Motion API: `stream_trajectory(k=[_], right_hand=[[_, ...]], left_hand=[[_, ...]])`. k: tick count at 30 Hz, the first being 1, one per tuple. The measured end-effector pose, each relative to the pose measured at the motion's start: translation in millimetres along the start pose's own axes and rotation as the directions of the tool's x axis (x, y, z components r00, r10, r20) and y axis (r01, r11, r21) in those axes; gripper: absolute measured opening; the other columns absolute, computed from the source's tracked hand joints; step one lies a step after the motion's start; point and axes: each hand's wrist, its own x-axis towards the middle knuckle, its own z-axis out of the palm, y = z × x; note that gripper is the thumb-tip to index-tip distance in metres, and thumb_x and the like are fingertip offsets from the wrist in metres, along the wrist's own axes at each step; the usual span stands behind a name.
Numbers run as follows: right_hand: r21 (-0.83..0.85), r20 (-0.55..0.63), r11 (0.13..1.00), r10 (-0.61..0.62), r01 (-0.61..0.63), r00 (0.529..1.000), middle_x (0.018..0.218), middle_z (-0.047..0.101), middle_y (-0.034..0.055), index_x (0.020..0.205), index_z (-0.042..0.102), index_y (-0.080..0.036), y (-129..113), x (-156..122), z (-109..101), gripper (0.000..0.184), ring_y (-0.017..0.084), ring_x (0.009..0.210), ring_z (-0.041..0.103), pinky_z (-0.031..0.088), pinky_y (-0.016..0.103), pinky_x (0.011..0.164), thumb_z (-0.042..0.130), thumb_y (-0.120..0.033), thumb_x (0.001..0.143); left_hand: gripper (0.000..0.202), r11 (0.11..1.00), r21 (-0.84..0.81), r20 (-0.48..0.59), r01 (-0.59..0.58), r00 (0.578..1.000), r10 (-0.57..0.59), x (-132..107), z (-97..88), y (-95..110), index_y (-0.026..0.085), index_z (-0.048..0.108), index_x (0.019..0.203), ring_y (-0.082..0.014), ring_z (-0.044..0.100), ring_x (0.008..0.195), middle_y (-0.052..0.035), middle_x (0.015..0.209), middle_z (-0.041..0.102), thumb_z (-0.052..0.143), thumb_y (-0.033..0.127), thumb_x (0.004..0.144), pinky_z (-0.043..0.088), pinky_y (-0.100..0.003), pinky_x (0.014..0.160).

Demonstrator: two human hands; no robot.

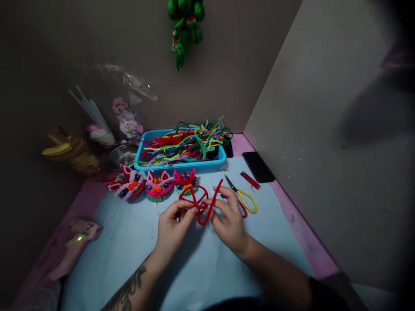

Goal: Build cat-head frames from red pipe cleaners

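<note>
Red fuzzy-wire frame (193, 195): likely light, springy, easily bent; best pinched at its twisted hub (202, 205). Left hand (174, 222) pinches beside it; right hand (229, 221) holds the bent tail (213, 203).

Red pipe cleaner (202, 205), bent into spoked loop, end raised

Green ornaments (184, 39) flecked with red hang against a gray wall (233, 65), above a pink-edged table (293, 216). Pink and white flowers (129, 126) stand near clear plastic (138, 88) behind a metal bowl (112, 160), while a dark phone (258, 167) lies near the right-hand wall (308, 129).
</note>
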Motion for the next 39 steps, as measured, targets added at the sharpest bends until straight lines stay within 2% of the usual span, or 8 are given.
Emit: stream_trajectory(k=[5,11,15,24,32,39], right_hand=[[-0.037,-0.054,0.996,-0.085,0.083,0.995,0.104,0.049,0.0057,0.081,0.062,-0.024,-1.5,0.0,-0.1,0.015,0.022,0.100,0.049,0.046,0.042,0.084,0.058,-0.010,0.079],[-0.010,-0.074,0.999,-0.050,0.049,0.996,0.099,0.051,0.0056,0.085,0.064,-0.025,-1.4,1.6,-0.3,0.018,0.022,0.093,0.051,0.046,0.038,0.076,0.058,-0.010,0.077],[0.003,-0.097,1.000,-0.030,0.031,0.995,0.091,0.052,0.0049,0.085,0.065,-0.024,-3.2,2.5,-0.5,0.013,0.021,0.087,0.051,0.046,0.038,0.075,0.060,-0.014,0.078],[0.008,-0.045,1.000,0.005,-0.005,0.999,0.082,0.054,0.0039,0.084,0.065,-0.022,-5.4,2.4,1.4,0.010,0.019,0.083,0.052,0.044,0.036,0.075,0.059,-0.015,0.082],[0.112,0.049,0.994,0.011,-0.017,0.999,0.086,0.054,0.0053,0.089,0.066,-0.021,-6.9,1.8,0.4,0.019,0.020,0.086,0.052,0.045,0.036,0.075,0.051,-0.012,0.083],[0.161,0.108,0.987,-0.001,-0.016,0.994,0.085,0.051,0.0055,0.081,0.062,-0.021,-6.7,2.3,1.1,0.019,0.021,0.087,0.051,0.046,0.038,0.076,0.047,-0.010,0.080]], left_hand=[[0.012,0.999,0.032,0.045,-0.004,0.999,0.003,-1.1,1.5,2.3,0.016,0.068,0.074,-0.0094,0.045,0.050,0.0016,0.055,0.057,0.067,0.027,0.072,0.037,-0.021,0.049],[0.012,0.998,0.049,0.085,-0.024,0.996,0.020,-1.8,0.8,1.8,0.016,0.069,0.074,-0.0088,0.043,0.050,0.0015,0.055,0.056,0.068,0.027,0.072,0.036,-0.021,0.049],[0.012,0.998,0.045,0.090,-0.034,0.995,0.030,-2.4,0.4,0.0,0.016,0.070,0.074,-0.0089,0.043,0.050,0.0016,0.056,0.056,0.067,0.027,0.072,0.036,-0.021,0.049],[0.011,0.999,0.015,0.077,-0.030,0.997,0.029,-3.1,0.3,1.8,0.016,0.071,0.074,-0.0090,0.044,0.049,0.0017,0.054,0.056,0.068,0.026,0.070,0.037,-0.021,0.049],[0.009,0.999,-0.020,0.040,-0.036,0.999,0.037,-2.0,0.3,3.2,0.016,0.071,0.072,-0.0092,0.047,0.049,0.0006,0.056,0.061,0.070,0.025,0.068,0.039,-0.021,0.049],[0.008,0.999,-0.025,0.057,-0.042,0.997,0.044,-1.4,0.0,2.0,0.016,0.071,0.072,-0.0093,0.047,0.049,0.0004,0.057,0.061,0.070,0.024,0.069,0.039,-0.021,0.050]])
